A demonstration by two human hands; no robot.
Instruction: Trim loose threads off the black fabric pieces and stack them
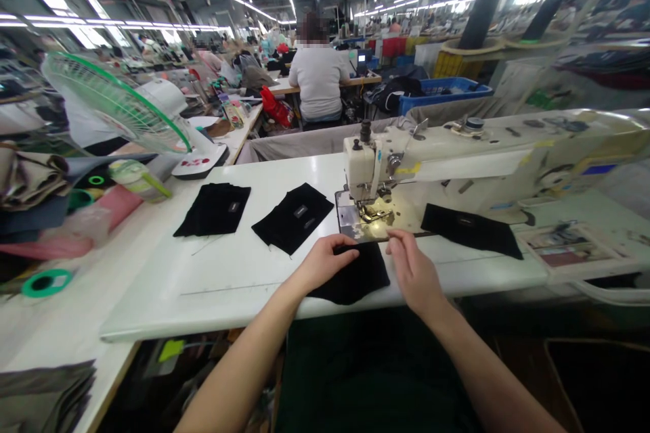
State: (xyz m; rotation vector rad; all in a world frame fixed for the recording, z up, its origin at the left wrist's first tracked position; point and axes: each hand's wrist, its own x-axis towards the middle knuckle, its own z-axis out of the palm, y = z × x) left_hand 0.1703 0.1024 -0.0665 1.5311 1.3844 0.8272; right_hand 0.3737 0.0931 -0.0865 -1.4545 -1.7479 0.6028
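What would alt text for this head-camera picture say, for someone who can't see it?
A person's left hand rests on a black cloth on a white table, right hand beside it, next to a sewing machine. More black cloths lie nearby.

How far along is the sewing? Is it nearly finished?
Looking done: labelled black cloth stacks lie left of the sewing machine. In hand: the left hand presses a black cloth piece, with the right hand beside it. Still waiting, perhaps: a labelled black piece right of the machine.
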